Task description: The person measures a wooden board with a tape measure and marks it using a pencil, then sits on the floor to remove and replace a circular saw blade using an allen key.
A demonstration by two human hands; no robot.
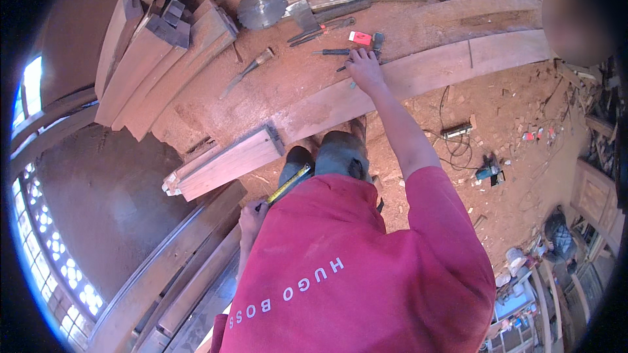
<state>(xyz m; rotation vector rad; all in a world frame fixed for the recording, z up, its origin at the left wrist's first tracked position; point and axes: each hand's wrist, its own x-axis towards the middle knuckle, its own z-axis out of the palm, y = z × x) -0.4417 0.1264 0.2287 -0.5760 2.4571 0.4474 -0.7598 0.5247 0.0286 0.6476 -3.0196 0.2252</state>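
Low at the left, my left hand (250, 216) is closed around the end of a tape measure (290, 184), its yellow blade extended toward my legs. My right hand (364, 67) reaches over the far side of a long plank (432, 72), fingers curled down among small tools. A short dark stick-like piece pokes out by its fingertips; what it is I cannot make out. Close by lie a dark-handled tool (332, 51), a red and white packet (360, 38) and a small black tool (378, 40).
Beyond are a wood-handled chisel (245, 72), pincers (337, 24), a hatchet-like head (303, 16) and a circular saw blade (262, 8). Timbers (147, 72) stack at left. A cable and blue power tool (488, 170) lie on the chip-strewn floor. A blurred person (575, 16) is at upper right.
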